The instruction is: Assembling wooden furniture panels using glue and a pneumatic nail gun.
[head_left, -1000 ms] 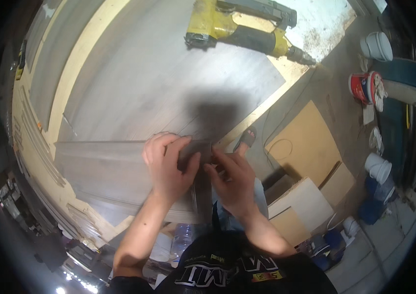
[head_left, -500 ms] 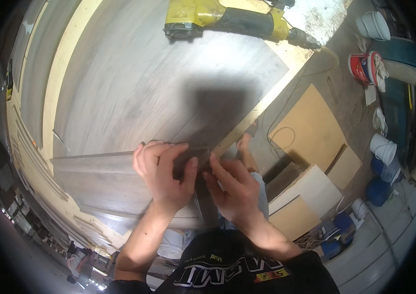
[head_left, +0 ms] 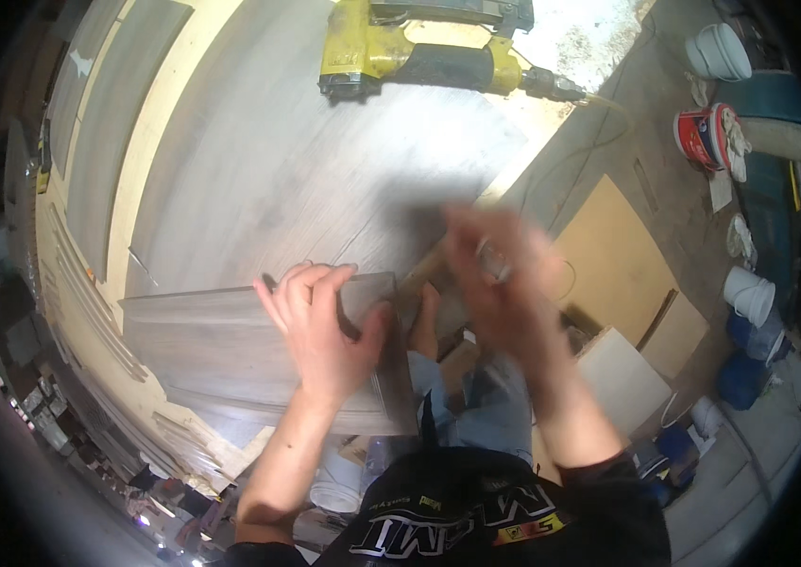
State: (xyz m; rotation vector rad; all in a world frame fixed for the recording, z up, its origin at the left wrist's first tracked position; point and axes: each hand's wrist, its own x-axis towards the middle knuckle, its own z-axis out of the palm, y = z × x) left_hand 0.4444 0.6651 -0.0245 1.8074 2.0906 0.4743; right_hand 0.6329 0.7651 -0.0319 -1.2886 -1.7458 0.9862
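Observation:
My left hand [head_left: 323, 326] grips the end of a grey wood-grain panel [head_left: 221, 331] with a moulded frame, its thumb and fingers bent around the corner. The panel lies across a larger grey wood-grain board [head_left: 259, 180]. To the right, my right hand [head_left: 504, 269] is raised off the panel and smeared by motion. A small pale, shiny spot shows among its fingers, but what it is cannot be made out. Beyond both hands, a yellow and black air nail gun [head_left: 419, 61] rests on the bench with its hose attached.
Long thin strips [head_left: 89, 293] lie along the left side. On the floor to the right are a tan board [head_left: 608, 236], a pale block [head_left: 622, 373], a red and white bucket [head_left: 703, 137] and several white buckets. A thin hose trails along the bench's right edge.
My right hand has left the panel's corner and moved up and to the right. My left hand stays on the panel. The view has shifted slightly.

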